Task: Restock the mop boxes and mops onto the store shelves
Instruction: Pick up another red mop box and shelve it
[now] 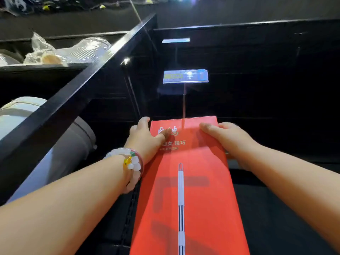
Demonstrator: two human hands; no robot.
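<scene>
A long red mop box (pixel 187 181) with a printed white mop handle and pale lettering runs from the bottom of the view up toward a dark shelf bay. My left hand (pixel 145 138), with bead bracelets on its wrist, grips the box's upper left edge, thumb lying across the lettering. My right hand (pixel 230 142) clasps the upper right edge, thumb on top and fingers wrapped round the side. The box's far end points at the black shelving (pixel 257 100).
A black shelf post (pixel 95 70) slants across the left. Behind it lie grey bins (pixel 16 115) and plastic-wrapped goods (pixel 73 52). Two price tags (pixel 185 76) hang on hooks above the box's far end. A perforated black rail (pixel 128 214) runs beside the box.
</scene>
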